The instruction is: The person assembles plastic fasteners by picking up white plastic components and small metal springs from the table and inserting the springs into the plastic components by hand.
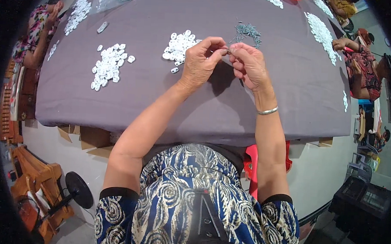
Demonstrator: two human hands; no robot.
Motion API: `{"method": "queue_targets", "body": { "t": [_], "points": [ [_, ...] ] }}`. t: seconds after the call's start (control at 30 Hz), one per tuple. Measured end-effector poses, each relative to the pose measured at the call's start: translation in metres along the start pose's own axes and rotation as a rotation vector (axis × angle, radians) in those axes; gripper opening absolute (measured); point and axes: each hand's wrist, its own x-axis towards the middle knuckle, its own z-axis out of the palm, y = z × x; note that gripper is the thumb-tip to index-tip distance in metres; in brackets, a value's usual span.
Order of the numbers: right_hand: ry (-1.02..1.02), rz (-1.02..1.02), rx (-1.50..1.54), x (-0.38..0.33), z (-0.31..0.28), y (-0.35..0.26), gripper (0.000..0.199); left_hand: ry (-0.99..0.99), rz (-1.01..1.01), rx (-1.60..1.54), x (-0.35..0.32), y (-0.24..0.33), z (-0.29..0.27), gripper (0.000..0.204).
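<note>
Pinching small part [227, 50] between left hand [200, 61] and right hand [248, 65]; white pieces heap [179, 46], grey pins pile [248, 32] just beyond.

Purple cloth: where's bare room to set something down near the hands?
The purple cloth is bare along the near edge, below both hands, and right of the right hand. Crowded beyond the left hand: white pieces, grey pins, a second white pile to the left.
</note>
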Motion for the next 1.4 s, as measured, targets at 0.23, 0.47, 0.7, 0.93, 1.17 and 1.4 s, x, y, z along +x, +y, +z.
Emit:
{"method": "queue_targets", "body": {
  "t": [0.23,0.47,0.7,0.93,1.17,1.4],
  "points": [
    [-0.007,-0.060,-0.087,-0.001,-0.002,0.000,0.010,0.010,-0.016,-0.087,0.000,-0.001,0.000,0.015],
    [-0.026,-0.110,-0.322,-0.001,-0.007,-0.002,0.012,-0.046,-0.093,-0.128,0.001,0.000,-0.003,0.014],
    [-0.013,-0.192,-0.616,0.003,-0.008,0.003,0.011,-0.072,-0.109,-0.053,0.003,-0.002,-0.006,0.013],
    [0.002,-0.600,-0.931,0.011,-0.011,0.019,0.007,-0.094,-0.200,-0.161,0.006,-0.006,-0.010,0.015],
    [0.041,-0.676,-0.985,0.009,-0.008,0.016,0.007,-0.094,-0.256,-0.266,0.006,-0.006,-0.010,0.026],
    [-0.033,-0.312,-0.735,0.002,-0.006,0.009,0.012,-0.069,-0.219,-0.279,0.007,-0.008,-0.009,0.025]
  ]
}}
